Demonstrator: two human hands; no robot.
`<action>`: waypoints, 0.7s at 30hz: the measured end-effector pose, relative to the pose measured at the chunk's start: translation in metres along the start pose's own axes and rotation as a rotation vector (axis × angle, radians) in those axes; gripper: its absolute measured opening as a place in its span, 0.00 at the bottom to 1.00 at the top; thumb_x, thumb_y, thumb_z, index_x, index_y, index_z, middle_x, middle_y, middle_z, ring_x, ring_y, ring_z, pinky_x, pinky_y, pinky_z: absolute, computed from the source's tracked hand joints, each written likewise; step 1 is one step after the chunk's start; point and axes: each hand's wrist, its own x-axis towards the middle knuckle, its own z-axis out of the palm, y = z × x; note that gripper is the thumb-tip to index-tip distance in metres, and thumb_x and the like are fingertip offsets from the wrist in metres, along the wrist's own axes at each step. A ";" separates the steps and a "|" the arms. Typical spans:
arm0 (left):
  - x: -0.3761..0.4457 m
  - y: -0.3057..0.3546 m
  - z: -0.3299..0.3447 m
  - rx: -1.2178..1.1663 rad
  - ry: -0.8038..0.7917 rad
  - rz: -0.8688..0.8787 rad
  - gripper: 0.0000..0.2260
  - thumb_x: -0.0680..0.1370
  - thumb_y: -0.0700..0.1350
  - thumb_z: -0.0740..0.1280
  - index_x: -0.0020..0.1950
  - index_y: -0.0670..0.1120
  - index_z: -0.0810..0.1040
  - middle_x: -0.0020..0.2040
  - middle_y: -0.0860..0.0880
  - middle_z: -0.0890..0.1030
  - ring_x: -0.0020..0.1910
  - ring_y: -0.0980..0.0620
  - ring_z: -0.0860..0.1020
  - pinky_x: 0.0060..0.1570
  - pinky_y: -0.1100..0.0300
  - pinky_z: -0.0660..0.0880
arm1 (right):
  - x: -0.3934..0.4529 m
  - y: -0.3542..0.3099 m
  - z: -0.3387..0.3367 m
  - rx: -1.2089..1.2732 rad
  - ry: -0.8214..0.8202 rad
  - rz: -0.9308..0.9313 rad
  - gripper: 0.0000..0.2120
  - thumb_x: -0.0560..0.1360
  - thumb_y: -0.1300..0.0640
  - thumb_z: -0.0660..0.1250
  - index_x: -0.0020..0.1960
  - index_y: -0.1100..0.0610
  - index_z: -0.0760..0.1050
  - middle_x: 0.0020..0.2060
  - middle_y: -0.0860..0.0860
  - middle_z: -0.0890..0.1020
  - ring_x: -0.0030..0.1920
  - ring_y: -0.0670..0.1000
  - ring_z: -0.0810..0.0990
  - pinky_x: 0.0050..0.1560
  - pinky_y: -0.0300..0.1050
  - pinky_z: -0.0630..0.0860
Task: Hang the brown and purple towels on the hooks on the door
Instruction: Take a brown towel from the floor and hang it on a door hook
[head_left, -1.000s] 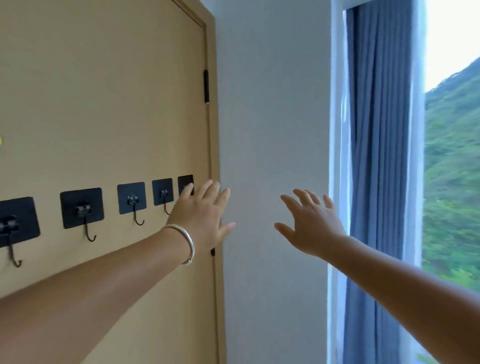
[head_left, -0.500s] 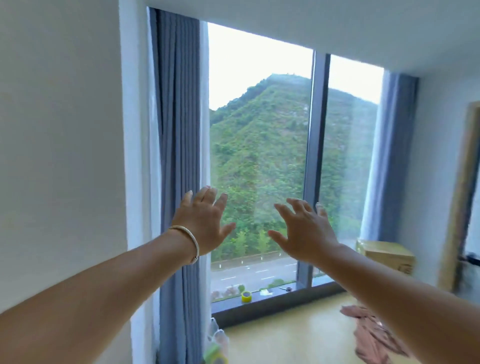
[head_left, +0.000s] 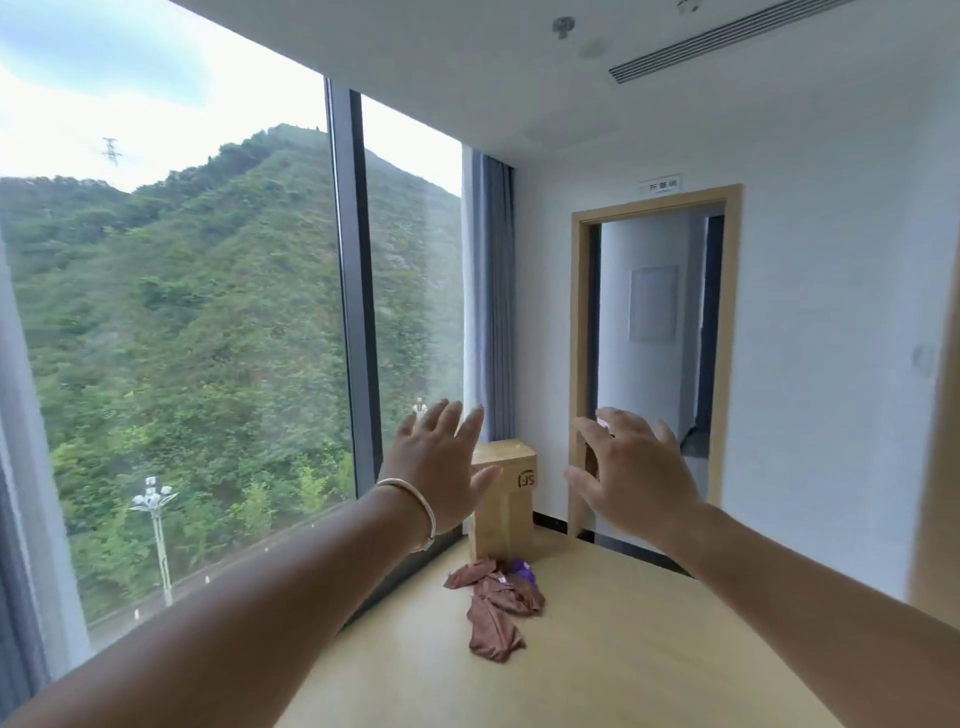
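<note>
Brown towels (head_left: 496, 605) lie crumpled on the light floor near the far corner. A bit of a purple towel (head_left: 521, 567) peeks out behind them. My left hand (head_left: 439, 465), with a silver bracelet at the wrist, is stretched forward at chest height, fingers spread, holding nothing. My right hand (head_left: 631, 475) is raised beside it, fingers slightly bent, also empty. Both hands are well above and short of the towels. The door with the hooks is out of view.
A cardboard box (head_left: 504, 501) stands upright just behind the towels. A big window (head_left: 208, 338) with a dark frame fills the left side, with a blue curtain (head_left: 493, 296) at its right end. An open doorway (head_left: 654, 353) with a wooden frame is in the far wall.
My view has swung right, from the door with hooks, past the window, to the room's far corner. The towels and box have come into view. Both hands stay raised and empty.
</note>
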 end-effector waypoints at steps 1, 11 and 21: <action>0.011 0.017 0.009 -0.026 -0.003 0.014 0.34 0.78 0.65 0.51 0.79 0.49 0.47 0.78 0.47 0.54 0.77 0.47 0.52 0.74 0.46 0.52 | -0.003 0.018 0.002 -0.015 -0.005 0.029 0.27 0.76 0.37 0.58 0.71 0.47 0.64 0.71 0.51 0.68 0.72 0.53 0.64 0.72 0.60 0.58; 0.076 0.148 0.067 -0.271 0.034 0.181 0.33 0.77 0.67 0.51 0.78 0.55 0.50 0.79 0.47 0.51 0.78 0.47 0.49 0.75 0.45 0.49 | -0.043 0.138 0.013 -0.056 -0.063 0.320 0.26 0.77 0.38 0.57 0.72 0.48 0.64 0.71 0.51 0.66 0.73 0.53 0.58 0.73 0.60 0.52; 0.167 0.216 0.148 -0.363 -0.006 0.333 0.32 0.77 0.67 0.50 0.78 0.55 0.50 0.79 0.47 0.52 0.77 0.46 0.50 0.74 0.43 0.50 | -0.026 0.221 0.061 -0.171 -0.136 0.506 0.28 0.78 0.37 0.54 0.73 0.48 0.63 0.74 0.51 0.63 0.75 0.51 0.56 0.73 0.60 0.54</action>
